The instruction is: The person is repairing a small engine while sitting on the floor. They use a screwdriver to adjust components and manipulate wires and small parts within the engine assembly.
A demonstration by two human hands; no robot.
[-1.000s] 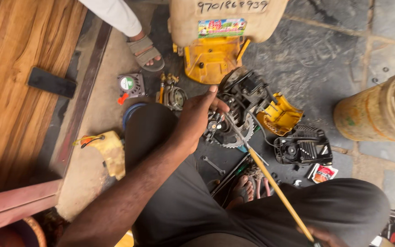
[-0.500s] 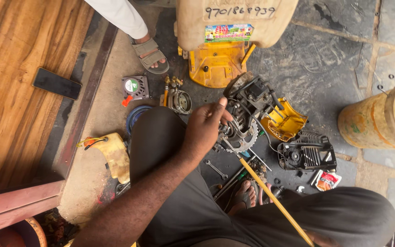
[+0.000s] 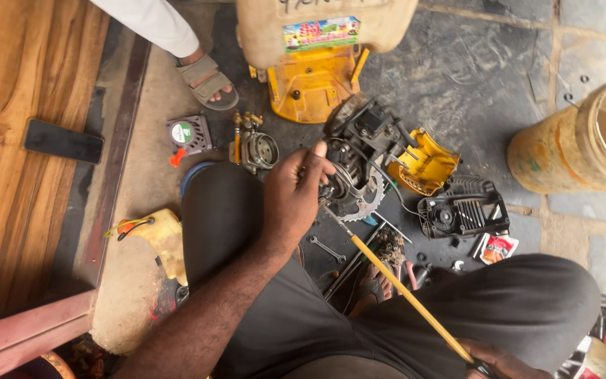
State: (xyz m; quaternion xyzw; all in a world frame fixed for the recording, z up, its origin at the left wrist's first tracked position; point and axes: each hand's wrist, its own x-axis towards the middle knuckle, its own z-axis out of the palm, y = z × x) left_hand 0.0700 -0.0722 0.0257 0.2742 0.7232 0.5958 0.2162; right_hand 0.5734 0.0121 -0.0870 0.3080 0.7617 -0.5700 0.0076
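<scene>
Your left hand (image 3: 292, 200) has crept up from a second ago, fingers now curled together on the rim of the small grey-black engine block with its toothed silver flywheel (image 3: 356, 184), which sits on the floor at 12 o'clock from your knees. The long yellow-shafted screwdriver (image 3: 394, 281) has kept its tip at the flywheel's lower edge. Your right hand (image 3: 489, 361) is clamped on its handle at 5 o'clock (mostly cut off). Judgement: the block is braced and prying is under way.
</scene>
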